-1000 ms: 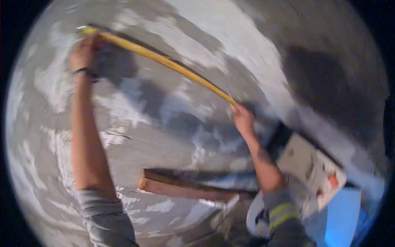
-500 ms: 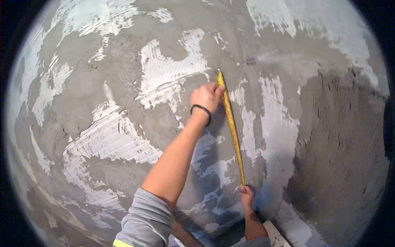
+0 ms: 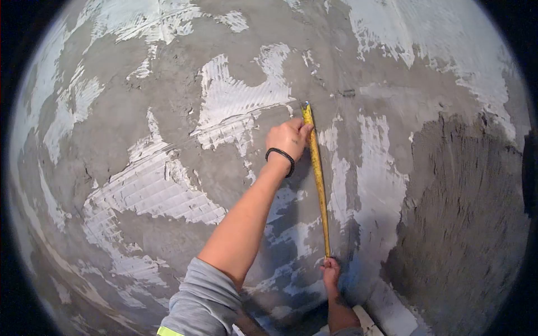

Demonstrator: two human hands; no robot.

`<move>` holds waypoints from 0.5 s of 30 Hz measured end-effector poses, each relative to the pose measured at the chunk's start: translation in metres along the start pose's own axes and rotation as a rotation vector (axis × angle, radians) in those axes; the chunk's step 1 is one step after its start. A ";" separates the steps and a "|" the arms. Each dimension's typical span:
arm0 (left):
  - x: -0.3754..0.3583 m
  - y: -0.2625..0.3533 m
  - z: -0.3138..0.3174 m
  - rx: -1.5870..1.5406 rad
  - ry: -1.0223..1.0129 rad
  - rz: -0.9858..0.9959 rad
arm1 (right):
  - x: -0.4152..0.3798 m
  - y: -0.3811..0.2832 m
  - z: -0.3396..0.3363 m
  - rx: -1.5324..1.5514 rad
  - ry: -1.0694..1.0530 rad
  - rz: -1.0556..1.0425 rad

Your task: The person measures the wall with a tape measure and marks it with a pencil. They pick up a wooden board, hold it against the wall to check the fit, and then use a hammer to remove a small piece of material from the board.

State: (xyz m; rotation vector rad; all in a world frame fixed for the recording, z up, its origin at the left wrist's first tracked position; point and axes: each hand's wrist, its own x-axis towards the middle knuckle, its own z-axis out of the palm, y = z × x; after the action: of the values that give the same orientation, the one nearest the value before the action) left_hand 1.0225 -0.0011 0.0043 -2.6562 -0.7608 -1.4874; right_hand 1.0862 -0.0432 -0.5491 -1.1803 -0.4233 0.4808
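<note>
A yellow tape measure blade (image 3: 318, 173) runs nearly upright along a rough plastered wall (image 3: 185, 185), its metal tip at the top. My left hand (image 3: 288, 141) pinches the blade just below that tip, back of the hand towards me. A dark beaded bracelet (image 3: 281, 161) circles the left wrist, and a grey sleeve (image 3: 204, 294) is pushed up to the elbow. Lower down, my right hand (image 3: 332, 271) is closed around the bottom end of the blade. Whether a tape case sits in that hand is hidden.
White ridged patches of plaster (image 3: 244, 92) cover parts of the grey wall. On the right is a large darker, coarse patch (image 3: 454, 224). A pale flat piece (image 3: 367, 322) shows at the bottom, beside the right forearm.
The view has shifted slightly. The blade stands a little more upright, its lower end moved slightly left with my right hand. Both hands keep their hold.
</note>
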 end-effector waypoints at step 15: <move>0.001 0.004 -0.002 0.024 -0.024 -0.041 | 0.004 0.016 0.000 0.298 -0.037 -0.045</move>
State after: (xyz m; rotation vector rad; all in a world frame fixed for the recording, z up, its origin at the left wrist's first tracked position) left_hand 1.0226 -0.0052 0.0071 -2.6612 -0.8337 -1.4486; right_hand 1.0875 -0.0356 -0.5636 -0.8743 -0.3934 0.5083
